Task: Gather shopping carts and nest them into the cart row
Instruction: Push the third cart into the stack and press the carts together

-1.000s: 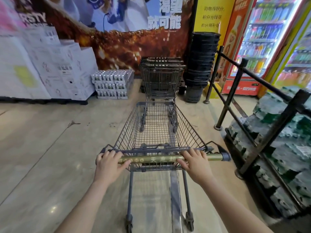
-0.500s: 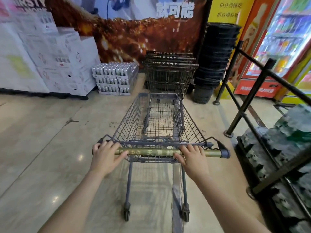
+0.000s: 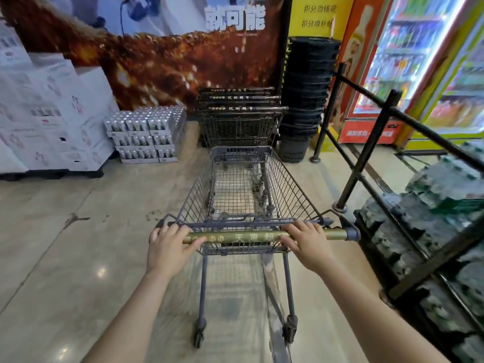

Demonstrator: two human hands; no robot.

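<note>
A grey wire shopping cart (image 3: 288, 189) stands in front of me, its basket empty. My left hand (image 3: 167, 247) grips the left end of its gold handle bar (image 3: 251, 236), and my right hand (image 3: 306, 242) grips the bar right of centre. Straight ahead, against the poster wall, stands a row of nested dark carts (image 3: 239, 119) with their handles facing me. The front of my cart is close to the rear of that row; whether they touch I cannot tell.
A tall stack of black baskets (image 3: 309, 95) stands right of the row. A black metal railing (image 3: 372, 142) and wrapped bottle packs (image 3: 434, 231) line my right. Stacked can cases (image 3: 146, 134) and white cartons (image 3: 52, 113) sit at the left. Drink coolers (image 3: 419, 61) glow at the back right.
I have pushed the cart forward toward the nested row; the gap between its front and the row has shrunk. Both hands keep the same grip on the handle.
</note>
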